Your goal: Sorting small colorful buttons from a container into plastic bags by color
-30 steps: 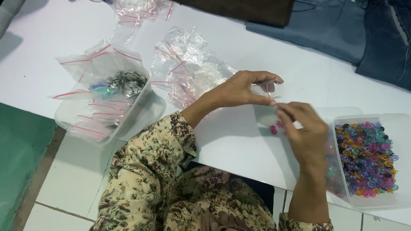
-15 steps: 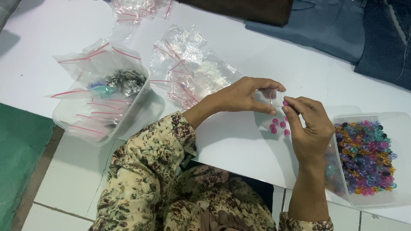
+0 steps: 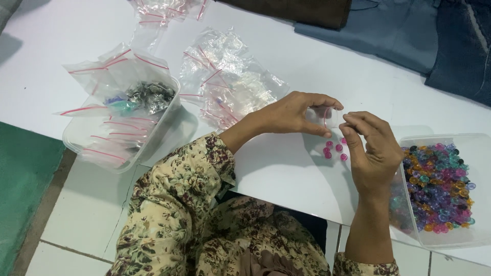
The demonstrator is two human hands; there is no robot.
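Over the white surface, both hands, left and right, pinch a small clear bag; pink beads lie just below, likely going in next

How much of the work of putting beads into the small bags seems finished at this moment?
Filled bags lie in the left container. Both hands, left hand and right hand, hold one small bag above a few pink beads. The tub is full of beads, so much remains.
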